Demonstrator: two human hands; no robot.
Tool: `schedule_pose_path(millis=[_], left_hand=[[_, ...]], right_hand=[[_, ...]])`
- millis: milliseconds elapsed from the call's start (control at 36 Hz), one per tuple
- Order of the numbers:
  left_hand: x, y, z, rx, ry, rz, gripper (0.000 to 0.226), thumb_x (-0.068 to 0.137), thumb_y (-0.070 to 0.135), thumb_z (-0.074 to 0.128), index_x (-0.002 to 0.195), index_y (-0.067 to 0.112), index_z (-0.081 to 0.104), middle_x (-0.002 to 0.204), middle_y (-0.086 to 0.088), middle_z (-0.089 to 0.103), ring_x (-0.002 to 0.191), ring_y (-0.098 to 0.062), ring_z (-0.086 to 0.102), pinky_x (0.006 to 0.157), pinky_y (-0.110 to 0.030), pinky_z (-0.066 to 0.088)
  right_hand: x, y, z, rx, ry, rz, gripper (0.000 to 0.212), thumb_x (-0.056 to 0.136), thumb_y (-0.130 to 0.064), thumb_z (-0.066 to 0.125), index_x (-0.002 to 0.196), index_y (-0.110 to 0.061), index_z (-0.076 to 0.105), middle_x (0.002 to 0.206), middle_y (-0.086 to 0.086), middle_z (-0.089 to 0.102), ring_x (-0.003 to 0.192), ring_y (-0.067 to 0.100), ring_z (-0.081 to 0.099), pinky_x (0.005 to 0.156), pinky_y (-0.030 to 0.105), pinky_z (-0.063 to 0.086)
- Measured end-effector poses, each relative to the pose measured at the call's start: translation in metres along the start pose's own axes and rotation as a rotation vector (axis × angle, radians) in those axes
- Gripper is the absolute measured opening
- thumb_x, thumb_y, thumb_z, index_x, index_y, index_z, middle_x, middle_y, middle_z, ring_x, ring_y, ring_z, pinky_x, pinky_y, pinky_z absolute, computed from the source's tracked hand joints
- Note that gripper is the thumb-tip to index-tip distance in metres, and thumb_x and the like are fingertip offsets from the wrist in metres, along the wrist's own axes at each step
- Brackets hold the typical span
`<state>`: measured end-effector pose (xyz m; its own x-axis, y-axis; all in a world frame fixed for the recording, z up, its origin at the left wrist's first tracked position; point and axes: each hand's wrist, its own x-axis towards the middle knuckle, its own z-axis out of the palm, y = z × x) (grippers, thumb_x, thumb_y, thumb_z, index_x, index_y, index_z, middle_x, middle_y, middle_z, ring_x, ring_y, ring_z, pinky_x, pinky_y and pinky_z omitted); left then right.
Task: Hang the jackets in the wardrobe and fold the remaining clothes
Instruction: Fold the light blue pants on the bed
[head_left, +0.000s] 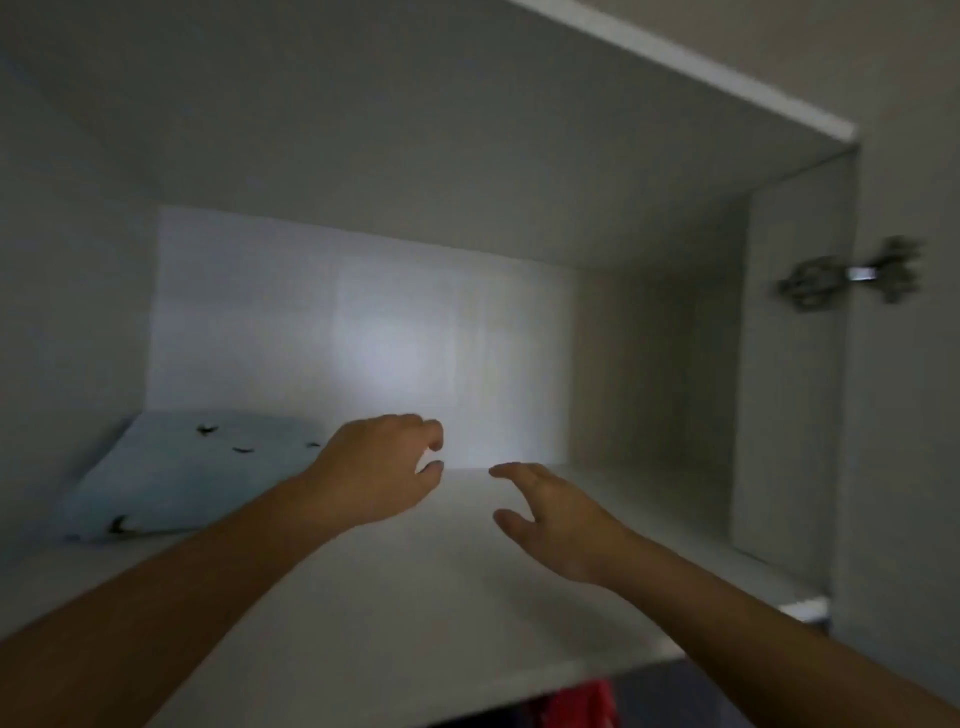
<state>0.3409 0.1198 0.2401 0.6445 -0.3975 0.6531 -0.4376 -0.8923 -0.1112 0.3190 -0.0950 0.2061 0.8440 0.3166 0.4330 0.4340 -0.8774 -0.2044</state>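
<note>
I look up into a white wardrobe compartment. A folded pale blue cloth (176, 473) with small dark marks lies at the left of the shelf (415, 597). My left hand (379, 467) hovers over the shelf just right of the cloth, fingers loosely curled, holding nothing. My right hand (556, 514) hangs beside it with relaxed fingers, also empty. The two hands are a short gap apart near the shelf's middle.
The compartment's right wall (654, 374) and back panel (363, 322) close the space. A metal door hinge (852, 275) sits on the open door at the right. Something red (582, 701) shows below the shelf's front edge.
</note>
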Motion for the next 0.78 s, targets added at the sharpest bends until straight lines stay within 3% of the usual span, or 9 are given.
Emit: schedule_pose_path(millis=[111, 167, 250, 333, 417, 528, 667, 778], left_hand=[[-0.023, 0.106, -0.017, -0.271, 0.079, 0.068, 0.022, 0.092, 0.043, 0.047, 0.11, 0.035, 0.056, 0.112, 0.021, 0.059, 0.101, -0.006, 0.057, 0.079, -0.027, 0.045], [-0.04, 0.163, -0.019, -0.453, 0.117, 0.109, 0.017, 0.089, 0.043, 0.049, 0.103, 0.038, 0.057, 0.101, 0.027, 0.058, 0.097, 0.0, 0.057, 0.074, -0.023, 0.044], [-0.071, 0.256, -0.019, -0.758, 0.12, 0.177, 0.014, 0.086, 0.041, 0.054, 0.097, 0.036, 0.062, 0.091, 0.026, 0.063, 0.091, 0.005, 0.059, 0.08, -0.027, 0.05], [-0.112, 0.354, -0.021, -1.066, 0.091, 0.262, 0.012, 0.083, 0.036, 0.055, 0.09, 0.033, 0.065, 0.09, 0.025, 0.066, 0.086, 0.008, 0.062, 0.077, -0.016, 0.048], [-0.158, 0.449, -0.029, -1.32, 0.005, 0.32, 0.011, 0.084, 0.028, 0.057, 0.087, 0.032, 0.066, 0.089, 0.023, 0.068, 0.085, 0.006, 0.064, 0.074, -0.006, 0.044], [-0.209, 0.563, -0.052, -1.577, -0.165, 0.407, 0.015, 0.086, 0.026, 0.053, 0.09, 0.029, 0.068, 0.09, 0.021, 0.07, 0.088, 0.0, 0.066, 0.073, -0.006, 0.045], [-0.265, 0.694, -0.089, -1.717, -0.337, 0.583, 0.018, 0.094, 0.02, 0.054, 0.094, 0.035, 0.064, 0.092, 0.025, 0.067, 0.091, 0.002, 0.064, 0.072, -0.007, 0.048], [-0.316, 0.792, -0.118, -1.777, -0.507, 0.756, 0.017, 0.094, 0.021, 0.053, 0.092, 0.034, 0.063, 0.091, 0.022, 0.068, 0.091, 0.001, 0.064, 0.072, -0.008, 0.05]], right_hand=[[-0.114, 0.035, -0.055, 0.017, 0.122, 0.077, 0.048, 0.095, -0.034, 0.052, 0.14, -0.03, 0.038, 0.143, -0.005, 0.043, 0.124, 0.013, 0.046, 0.092, 0.015, 0.031], [-0.177, 0.049, -0.082, 0.048, 0.183, 0.144, 0.045, 0.094, -0.031, 0.054, 0.138, -0.029, 0.042, 0.139, -0.007, 0.047, 0.122, 0.009, 0.048, 0.091, 0.014, 0.032], [-0.281, 0.061, -0.117, 0.133, 0.289, 0.257, 0.038, 0.095, -0.026, 0.054, 0.131, -0.031, 0.047, 0.132, -0.013, 0.052, 0.113, -0.001, 0.051, 0.093, 0.015, 0.041], [-0.385, 0.062, -0.146, 0.209, 0.389, 0.387, 0.031, 0.095, -0.019, 0.053, 0.123, -0.031, 0.051, 0.123, -0.016, 0.058, 0.105, -0.004, 0.057, 0.089, 0.015, 0.047], [-0.486, 0.055, -0.169, 0.234, 0.497, 0.541, 0.029, 0.095, -0.016, 0.052, 0.115, -0.036, 0.052, 0.115, -0.016, 0.062, 0.101, 0.002, 0.061, 0.086, 0.017, 0.05], [-0.608, 0.043, -0.192, 0.206, 0.662, 0.763, 0.031, 0.093, -0.014, 0.05, 0.11, -0.04, 0.055, 0.109, -0.017, 0.065, 0.099, 0.006, 0.063, 0.081, 0.018, 0.05], [-0.744, 0.022, -0.214, 0.121, 0.876, 0.991, 0.027, 0.087, -0.023, 0.051, 0.107, -0.04, 0.055, 0.106, -0.013, 0.067, 0.096, 0.01, 0.065, 0.084, 0.03, 0.053], [-0.847, 0.001, -0.227, 0.042, 1.005, 1.163, 0.03, 0.093, -0.008, 0.052, 0.108, -0.034, 0.055, 0.104, -0.006, 0.067, 0.091, 0.01, 0.066, 0.079, 0.027, 0.053]])
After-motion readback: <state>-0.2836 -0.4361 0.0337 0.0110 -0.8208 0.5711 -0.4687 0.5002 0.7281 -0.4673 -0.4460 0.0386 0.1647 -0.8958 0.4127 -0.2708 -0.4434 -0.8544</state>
